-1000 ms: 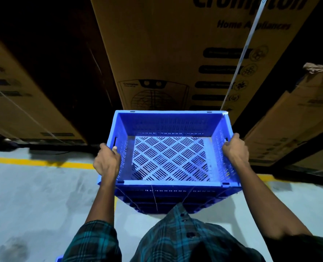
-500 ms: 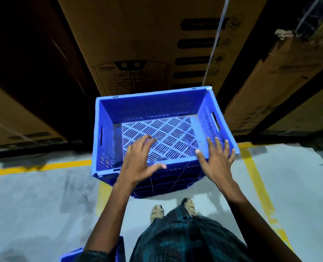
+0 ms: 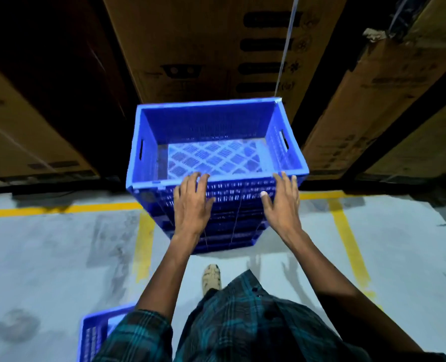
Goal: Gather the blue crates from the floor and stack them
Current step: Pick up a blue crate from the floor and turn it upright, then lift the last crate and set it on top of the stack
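Left hand [image 3: 192,205] and right hand [image 3: 282,205]: grip released, fingers straight, flat against near wall of top crate [image 3: 216,142]. Crate sits on blue crate stack [image 3: 216,226] on floor [image 3: 47,257], before cardboard boxes [image 3: 203,48]. Another blue crate [image 3: 94,333] lower left

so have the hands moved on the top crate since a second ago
Yes. The left hand and right hand left the top crate's side handles and now lie open at its near wall, fingers at the rim.
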Demonstrator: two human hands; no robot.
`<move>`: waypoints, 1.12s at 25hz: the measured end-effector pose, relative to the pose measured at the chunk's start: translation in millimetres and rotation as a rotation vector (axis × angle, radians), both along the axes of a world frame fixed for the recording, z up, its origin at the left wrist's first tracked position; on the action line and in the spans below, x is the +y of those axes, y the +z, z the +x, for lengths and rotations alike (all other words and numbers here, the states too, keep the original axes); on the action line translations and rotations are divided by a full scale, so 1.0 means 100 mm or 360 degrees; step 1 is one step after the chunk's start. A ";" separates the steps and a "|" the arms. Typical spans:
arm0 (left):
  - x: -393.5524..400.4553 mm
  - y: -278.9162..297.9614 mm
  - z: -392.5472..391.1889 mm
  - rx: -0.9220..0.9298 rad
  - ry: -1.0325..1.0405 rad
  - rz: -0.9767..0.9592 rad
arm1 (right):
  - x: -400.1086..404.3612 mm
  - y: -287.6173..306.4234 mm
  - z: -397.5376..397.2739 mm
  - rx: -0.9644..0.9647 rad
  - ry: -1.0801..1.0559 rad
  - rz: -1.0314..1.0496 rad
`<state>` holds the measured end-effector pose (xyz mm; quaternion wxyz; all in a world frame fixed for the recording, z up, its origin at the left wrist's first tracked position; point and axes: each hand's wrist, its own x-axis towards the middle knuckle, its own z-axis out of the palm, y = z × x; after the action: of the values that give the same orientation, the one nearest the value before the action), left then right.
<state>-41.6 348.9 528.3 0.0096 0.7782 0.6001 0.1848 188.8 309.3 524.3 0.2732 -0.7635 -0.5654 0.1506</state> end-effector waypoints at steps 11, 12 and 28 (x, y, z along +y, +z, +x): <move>-2.85 -1.03 -0.28 -0.0447 0.0580 -0.1030 | -2.06 -0.73 -0.19 0.0342 0.0531 -0.0614; -2.99 -1.12 -0.40 -0.0489 0.0664 -0.1117 | -2.11 -0.81 -0.26 0.0365 0.0578 -0.0677; -4.58 -2.75 -2.69 -0.1494 0.2126 -0.1250 | -1.90 -2.83 -3.68 -0.0011 0.1567 -0.1336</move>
<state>-311.0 -108.8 253.4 0.4087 0.0534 0.8810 0.2321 -179.0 119.0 241.7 -0.1515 -0.4571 -0.7434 0.4642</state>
